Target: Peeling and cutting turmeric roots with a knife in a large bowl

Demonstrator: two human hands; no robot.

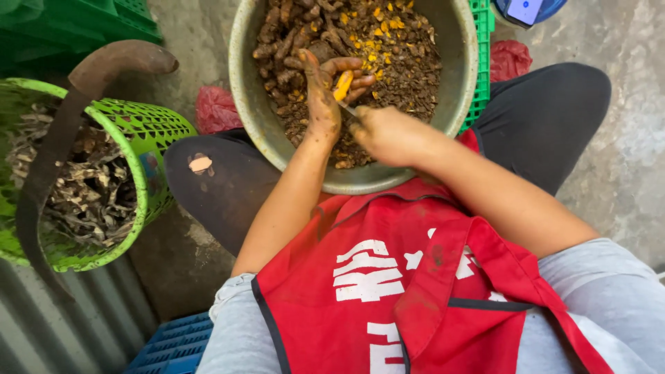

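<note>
The left hand [324, 97] hangs over the middle of the big metal basin [242, 104], fingers curled around a peeled orange root [343, 86] and tilting it toward the blade, seemingly so the scrapings drop inside. Just nearer the body, at the basin's near rim, the right hand [389, 133] is closed on a small knife [348, 109] whose tip meets the root. The basin sits between the knees, likely to keep the heap of brown roots [291, 41] within reach. Left of the basin stands a green mesh basket [156, 138] of dry trimmings, a curved dark tool [62, 131] lying across it.
</note>
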